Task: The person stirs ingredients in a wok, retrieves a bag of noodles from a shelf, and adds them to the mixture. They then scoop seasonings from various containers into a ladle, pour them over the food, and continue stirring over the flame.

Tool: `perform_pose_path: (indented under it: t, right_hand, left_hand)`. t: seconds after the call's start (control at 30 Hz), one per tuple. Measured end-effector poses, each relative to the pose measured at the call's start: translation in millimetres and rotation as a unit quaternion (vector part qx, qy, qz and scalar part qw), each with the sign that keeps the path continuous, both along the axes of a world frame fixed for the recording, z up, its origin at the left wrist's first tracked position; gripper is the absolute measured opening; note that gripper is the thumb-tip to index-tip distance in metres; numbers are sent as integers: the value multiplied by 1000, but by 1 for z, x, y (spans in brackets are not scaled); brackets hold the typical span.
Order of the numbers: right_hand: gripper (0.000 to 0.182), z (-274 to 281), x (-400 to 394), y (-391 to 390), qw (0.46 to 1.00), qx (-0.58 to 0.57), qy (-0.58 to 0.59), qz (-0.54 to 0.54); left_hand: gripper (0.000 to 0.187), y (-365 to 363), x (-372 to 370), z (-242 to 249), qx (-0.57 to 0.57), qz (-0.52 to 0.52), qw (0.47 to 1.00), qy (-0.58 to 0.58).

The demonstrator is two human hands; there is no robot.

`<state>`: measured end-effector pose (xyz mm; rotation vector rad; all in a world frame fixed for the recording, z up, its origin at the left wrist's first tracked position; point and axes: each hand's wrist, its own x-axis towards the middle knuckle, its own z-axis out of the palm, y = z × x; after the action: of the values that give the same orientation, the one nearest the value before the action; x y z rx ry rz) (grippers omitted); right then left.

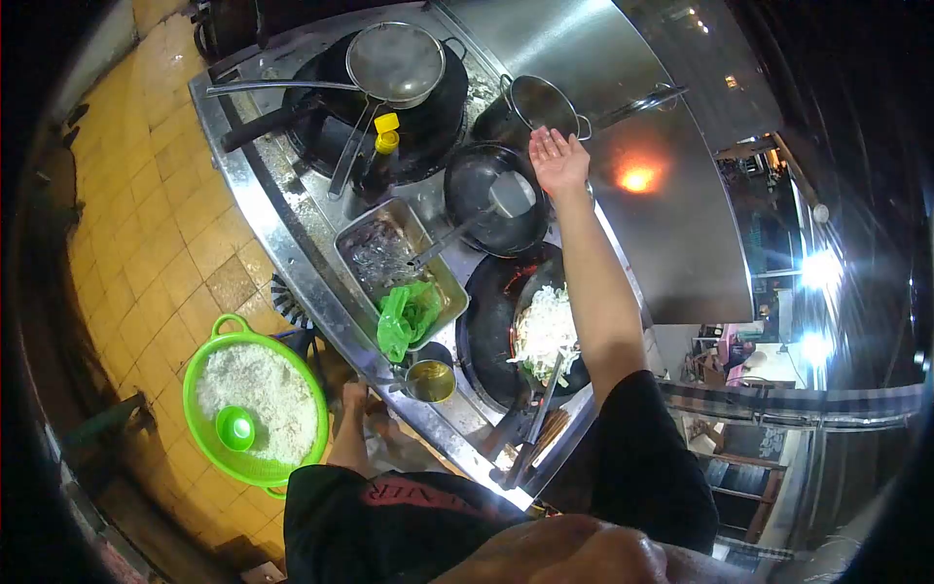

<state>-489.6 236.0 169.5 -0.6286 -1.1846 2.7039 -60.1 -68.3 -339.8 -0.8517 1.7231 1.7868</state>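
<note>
My right hand [560,164] is stretched out palm up, fingers extended and holding nothing, at the near side of a deep metal pot [541,101]. Beneath my right forearm sits a dark wok [486,336] with a heap of white shredded food [545,329] in it. A long-handled utensil [548,399] leans into that heap. Close to my right hand is a smaller black wok [472,180] with a ladle [511,195] resting inside. Low by the stove's front edge, my left hand [354,397] is curled closed; what it holds, if anything, is hidden.
A metal tray [352,243] holds a green plastic bag [409,316]; a metal cup of yellowish liquid [430,382] stands beside it. Farther along are a strainer [394,63] and a yellow-capped bottle [386,136]. A green basin [316,389] of rice is at left. Orange glow shows on the steel panel [681,253].
</note>
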Motion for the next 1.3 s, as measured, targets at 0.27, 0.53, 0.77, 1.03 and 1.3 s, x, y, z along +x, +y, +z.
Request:
perform_pose_path:
  t: [0.27, 0.53, 0.77, 1.03, 1.3]
  right_hand:
    - [40, -3, -4, -1, 999, -16, -4, -31]
    - [36, -1, -8, -2, 999, -22, 1, -39]
    - [37, 0, -11, -3, 999, -28, 6, -44]
    - [39, 2, -7, -2, 998, -31, 8, -48]
    - [38, 5, -9, -2, 998, -24, -8, -50]
  left_hand:
    - [24, 5, 7, 12, -89, -77, 942, 314]
    - [33, 20, 7, -15, -30, 157, 975, 155]
    - [33, 0, -11, 55, 121, 125, 970, -168]
    - [52, 41, 10, 37, -187, 109, 971, 98]
    - [44, 11, -14, 53, 23, 170, 980, -98]
